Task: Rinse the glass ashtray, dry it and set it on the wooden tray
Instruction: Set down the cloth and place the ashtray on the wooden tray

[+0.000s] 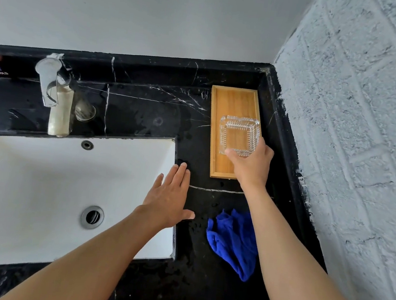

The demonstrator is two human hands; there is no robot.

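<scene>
A square clear glass ashtray (238,134) with ribbed walls lies on the wooden tray (234,102), which stands on the black marble counter near the right wall. My right hand (252,166) grips the ashtray's near edge, thumb on the front rim and fingers at its right side. My left hand (170,197) is flat and open, fingers spread, over the right rim of the white sink (40,181), holding nothing. A crumpled blue cloth (231,240) lies on the counter under my right forearm.
A chrome faucet (51,86) stands behind the sink at the left. The sink drain (92,216) is near the basin's middle. A rough white brick wall (365,144) bounds the counter on the right. The black counter (146,114) looks wet with droplets.
</scene>
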